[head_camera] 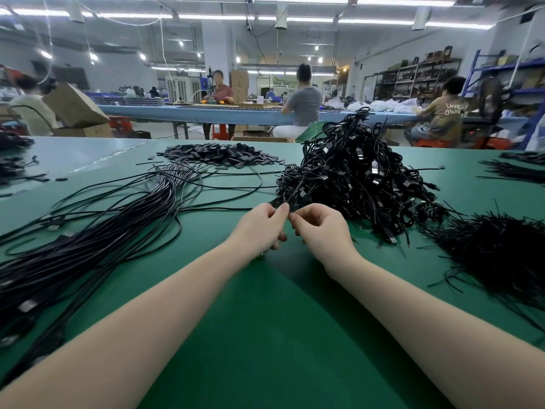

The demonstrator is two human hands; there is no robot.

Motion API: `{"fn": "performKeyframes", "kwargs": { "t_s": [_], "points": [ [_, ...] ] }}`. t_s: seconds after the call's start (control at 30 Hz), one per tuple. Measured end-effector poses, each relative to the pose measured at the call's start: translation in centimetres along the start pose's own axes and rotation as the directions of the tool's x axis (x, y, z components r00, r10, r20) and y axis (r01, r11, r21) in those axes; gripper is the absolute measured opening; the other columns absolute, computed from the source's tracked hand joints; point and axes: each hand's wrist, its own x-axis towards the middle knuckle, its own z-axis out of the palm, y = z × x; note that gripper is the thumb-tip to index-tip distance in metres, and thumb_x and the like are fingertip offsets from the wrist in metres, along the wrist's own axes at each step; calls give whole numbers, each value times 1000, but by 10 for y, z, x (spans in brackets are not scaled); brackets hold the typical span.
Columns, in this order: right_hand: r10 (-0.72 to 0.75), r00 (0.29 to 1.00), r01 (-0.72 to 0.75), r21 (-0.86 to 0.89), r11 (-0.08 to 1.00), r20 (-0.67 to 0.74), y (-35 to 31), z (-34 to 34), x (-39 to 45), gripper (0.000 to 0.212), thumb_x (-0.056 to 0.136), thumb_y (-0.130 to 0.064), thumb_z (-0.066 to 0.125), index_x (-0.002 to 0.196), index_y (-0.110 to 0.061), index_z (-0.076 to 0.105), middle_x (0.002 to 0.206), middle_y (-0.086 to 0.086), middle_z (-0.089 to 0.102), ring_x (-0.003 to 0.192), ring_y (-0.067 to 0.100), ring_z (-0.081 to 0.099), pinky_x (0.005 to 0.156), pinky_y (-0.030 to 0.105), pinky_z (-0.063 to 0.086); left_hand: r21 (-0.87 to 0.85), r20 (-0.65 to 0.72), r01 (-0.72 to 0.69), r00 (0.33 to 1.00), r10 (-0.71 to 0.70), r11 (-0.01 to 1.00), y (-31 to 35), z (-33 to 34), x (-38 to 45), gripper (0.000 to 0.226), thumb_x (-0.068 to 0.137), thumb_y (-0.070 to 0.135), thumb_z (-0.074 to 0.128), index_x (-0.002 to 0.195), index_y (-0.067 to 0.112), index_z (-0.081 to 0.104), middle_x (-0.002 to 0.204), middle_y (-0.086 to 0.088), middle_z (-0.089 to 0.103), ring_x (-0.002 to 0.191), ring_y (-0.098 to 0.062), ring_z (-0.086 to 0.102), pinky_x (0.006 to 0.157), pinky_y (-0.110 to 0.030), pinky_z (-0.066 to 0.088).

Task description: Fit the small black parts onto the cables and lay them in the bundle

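My left hand (259, 228) and my right hand (321, 228) meet fingertip to fingertip over the green table (265, 320), both pinching a thin black cable (295, 193) that runs up into the tangled heap of cables (354, 178). Whether a small part sits between the fingers is hidden. A flat pile of small black parts (221, 154) lies at the far middle. The laid-out bundle of long black cables (88, 246) stretches along the left, with plugs at its near end.
A heap of thin black strips (498, 258) lies to the right, and more cables (519, 166) at the far right edge. Loose cables sit at the far left (17, 169). Several people work at a blue table (236, 113) behind.
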Motion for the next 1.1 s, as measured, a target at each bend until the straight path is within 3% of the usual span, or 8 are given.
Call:
{"fn": "performKeyframes", "kwargs": {
  "t_s": [0.13,0.23,0.33,0.5,0.63,0.87,0.97,1.1],
  "points": [
    [-32,999,27,-123,992,-40,1,1,0,17,85,-16,65,68,-19,63,54,-13,53,49,-2,44,53,15,34,-22,20,75,997,-74,997,9,-10,-1,44,93,44,45,63,19,64,71,1,64,63,-18,52,52,-23,33],
    [-20,998,9,-179,984,-62,3,0,0,26,85,-17,66,61,-21,56,50,-13,49,45,-1,42,45,11,31,-16,-75,-118,990,116,993,15,-11,0,52,96,39,43,54,27,71,73,-4,51,62,-11,46,60,-22,40],
    [-114,993,103,-212,972,-40,3,2,-4,19,85,-14,64,66,-16,59,55,-8,50,51,6,41,47,14,32,-103,-26,-250,968,248,963,19,-9,-5,41,98,26,44,72,27,76,76,6,66,67,9,54,64,-2,38],
    [-313,950,297,-274,915,-15,-1,3,-8,12,85,-10,64,74,-11,64,65,-9,57,62,6,50,59,17,39,-207,-39,-149,989,144,967,7,-9,-3,24,95,24,46,100,21,70,87,-13,65,71,-16,58,74,-35,53],
    [-407,914,380,-350,856,-2,-2,1,-8,11,86,-7,63,75,-10,64,73,-6,58,68,5,48,63,11,35,-235,68,3,998,14,972,-6,-16,1,29,95,23,43,114,17,64,81,-5,61,61,-15,67,55,-23,45],
    [-307,951,300,-166,940,-23,-1,1,-6,10,87,-9,64,78,-11,66,70,-4,64,66,11,57,63,23,46,126,75,-416,909,410,901,-24,-21,0,23,85,10,69,104,23,71,98,1,63,88,-8,59,80,-12,47],
    [-268,963,264,-101,959,-26,-2,2,-6,11,88,-11,64,79,-15,67,69,-4,68,67,17,62,66,30,52,72,19,-375,927,374,924,-26,-15,-3,25,85,23,71,73,44,70,75,19,67,69,7,58,63,-4,40],
    [-229,973,230,-26,973,11,-5,3,-5,12,89,-12,64,82,-20,69,72,-6,68,70,17,65,71,35,56,21,-11,-321,947,321,947,-28,-15,2,8,88,26,67,80,26,70,68,17,67,65,-2,57,60,-11,44]
  ]
}}
